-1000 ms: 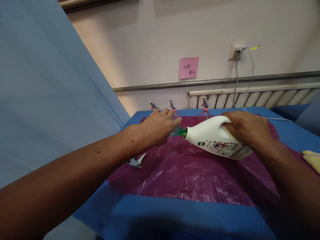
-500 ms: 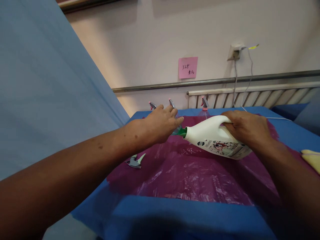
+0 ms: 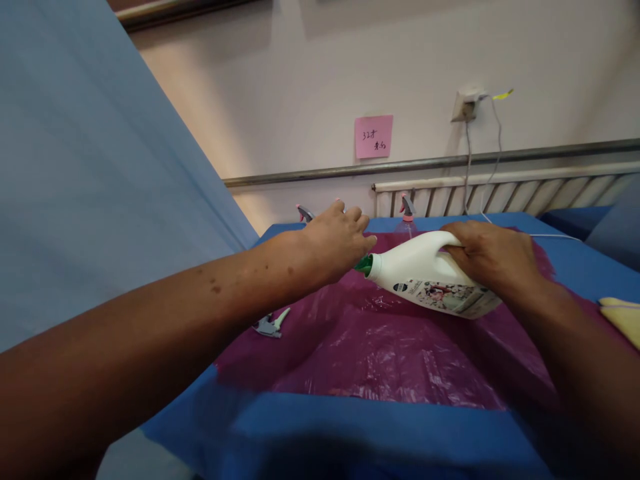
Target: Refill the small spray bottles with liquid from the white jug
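Note:
My right hand (image 3: 493, 257) is closed round the handle of a white detergent jug (image 3: 425, 273). The jug is tipped on its side above the purple plastic sheet (image 3: 380, 347), with its green neck (image 3: 365, 265) pointing left. My left hand (image 3: 333, 247) is curled just in front of that neck, its fingers wrapped round a clear bottle that the hand hides almost entirely. A loose grey sprayer head (image 3: 270, 325) lies on the sheet below my left forearm.
Two spray bottles with grey and pink triggers (image 3: 304, 213) (image 3: 407, 207) stand at the table's far edge. A yellow cloth (image 3: 623, 317) lies at the right. A blue cover (image 3: 350, 427) drapes the table, and a blue curtain (image 3: 100, 167) hangs on the left. Behind are a radiator (image 3: 500, 193) and a wall socket (image 3: 465, 107).
My left hand has shifted slightly right and closed over the jug's neck, hiding the clear bottle that showed earlier. The jug and my right hand have hardly moved.

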Available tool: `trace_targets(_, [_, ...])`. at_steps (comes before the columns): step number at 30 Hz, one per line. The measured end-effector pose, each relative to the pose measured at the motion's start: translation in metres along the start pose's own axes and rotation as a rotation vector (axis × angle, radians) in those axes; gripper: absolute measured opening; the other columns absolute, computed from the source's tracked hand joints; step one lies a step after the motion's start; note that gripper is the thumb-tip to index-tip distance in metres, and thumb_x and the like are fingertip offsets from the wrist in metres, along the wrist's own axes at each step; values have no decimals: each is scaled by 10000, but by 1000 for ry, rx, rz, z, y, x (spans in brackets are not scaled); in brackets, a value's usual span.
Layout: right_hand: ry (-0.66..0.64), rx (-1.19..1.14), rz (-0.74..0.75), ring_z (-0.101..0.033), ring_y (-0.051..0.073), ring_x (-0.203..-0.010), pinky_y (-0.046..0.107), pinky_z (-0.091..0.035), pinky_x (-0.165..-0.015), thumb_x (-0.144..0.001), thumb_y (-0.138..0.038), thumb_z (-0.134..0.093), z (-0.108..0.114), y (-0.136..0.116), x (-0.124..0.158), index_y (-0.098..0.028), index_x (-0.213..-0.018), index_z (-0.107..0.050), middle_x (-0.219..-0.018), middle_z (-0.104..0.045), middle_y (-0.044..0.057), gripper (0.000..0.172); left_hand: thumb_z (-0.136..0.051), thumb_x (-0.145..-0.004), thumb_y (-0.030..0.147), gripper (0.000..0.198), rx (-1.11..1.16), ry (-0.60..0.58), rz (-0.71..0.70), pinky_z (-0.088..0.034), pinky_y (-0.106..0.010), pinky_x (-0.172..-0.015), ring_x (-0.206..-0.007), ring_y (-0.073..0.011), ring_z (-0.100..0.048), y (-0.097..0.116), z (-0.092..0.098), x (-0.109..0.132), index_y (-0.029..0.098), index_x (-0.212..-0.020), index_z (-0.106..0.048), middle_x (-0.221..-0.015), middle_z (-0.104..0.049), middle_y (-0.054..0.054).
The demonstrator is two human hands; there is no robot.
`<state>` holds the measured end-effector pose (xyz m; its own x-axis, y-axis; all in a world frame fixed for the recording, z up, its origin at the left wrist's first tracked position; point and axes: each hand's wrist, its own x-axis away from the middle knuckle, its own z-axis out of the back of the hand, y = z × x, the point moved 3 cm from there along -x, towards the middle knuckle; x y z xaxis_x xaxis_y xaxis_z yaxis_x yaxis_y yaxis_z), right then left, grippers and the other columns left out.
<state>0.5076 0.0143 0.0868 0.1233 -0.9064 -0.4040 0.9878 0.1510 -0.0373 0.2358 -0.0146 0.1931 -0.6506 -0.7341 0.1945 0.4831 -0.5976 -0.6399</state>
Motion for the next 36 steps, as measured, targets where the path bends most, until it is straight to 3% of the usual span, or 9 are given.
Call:
trace_targets(6, [28, 0, -24, -733, 313, -1022, 371, -300, -661, -1090, -449, -513, 3, -1, 3, -345, -1340, -814, -1176, -820, 78, 405, -768, -915, 141, 422, 1, -19, 8, -446, -501, -1065, -1303, -398, -583, 4, 12, -5, 245, -1324, -746, -1354, -721, -148])
trace_targets(11, [30, -11, -37, -720, 302, -1027, 364, -262, -665, -1083, -445, -535, 3, 2, 3, -333, -1335, -810, -1165, -816, 80, 389, -801, -882, 134, 391, 28, 33, 3, -439, -477, -1062, -1295, -392, -602, 4, 17, -5, 233, -1258, -757, -1322, -727, -140])
trace_targets(17, [17, -74, -45, -712, 323, -1018, 378, -361, -729, -1077, -457, -538, 3, 8, 5, -327, -1327, -815, -1219, -818, 105, 395, -791, -860, 135, 488, -18, 41, 10, -425, -456, -1041, -1280, -386, -604, 3, 20, -3, 241, -1332, -733, -1321, -733, -148])
trace_targets(23, [45, -79, -83, -733, 309, -1060, 373, -328, -707, -1095, -472, -516, 5, 16, 9, -333, -1379, -803, -1286, -828, 101, 427, -773, -861, 137, 615, 26, 78, 43, -426, -465, -1055, -1299, -397, -594, -6, 20, 0, 236, -1463, -698, -1386, -705, -162])
trace_targets(30, [63, -131, -186, -735, 294, -1079, 401, -375, -785, -1095, -462, -534, 5, 35, 15, -334, -1438, -782, -1359, -824, 104, 442, -775, -884, 212, 796, 192, 148, 165, -483, -475, -1066, -1310, -381, -594, -25, 6, 8, 298, -1644, -556, -1431, -667, -140])
trace_targets(36, [132, -188, -296, -750, 306, -1035, 401, -438, -814, -1038, -451, -594, -10, 64, 22, -318, -1406, -801, -1208, -856, 114, 443, -785, -896, 278, 825, 586, 316, 261, -542, -521, -1096, -1317, -377, -619, -19, -24, 14, 307, -1671, -506, -1475, -635, -140])
